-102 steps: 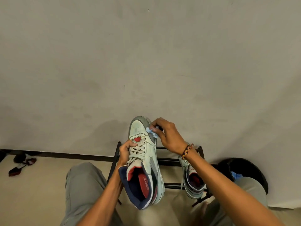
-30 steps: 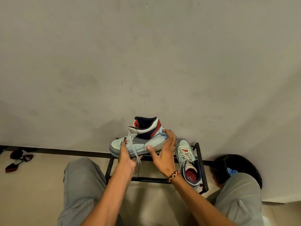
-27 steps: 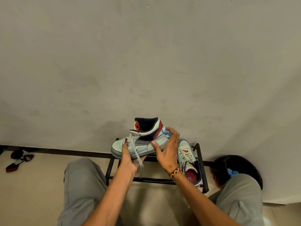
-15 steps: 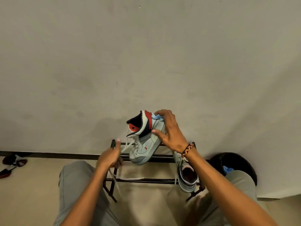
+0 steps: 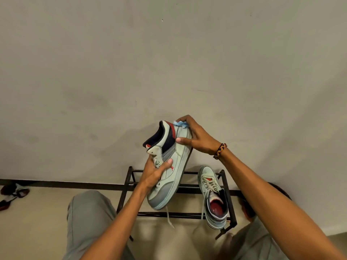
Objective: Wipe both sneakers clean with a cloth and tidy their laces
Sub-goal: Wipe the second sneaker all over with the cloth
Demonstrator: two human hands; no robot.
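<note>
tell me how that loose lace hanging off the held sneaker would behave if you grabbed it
The lace hangs limp below the toe of the held sneaker, so it is probably floppy and light and would likely swing as the shoe turns. Its free end dangles near the rack, so it might snag a bar. The left hand and right hand grip the shoe, not the lace.

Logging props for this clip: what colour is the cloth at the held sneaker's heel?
Light blue cloth, seen in the head view.
</note>
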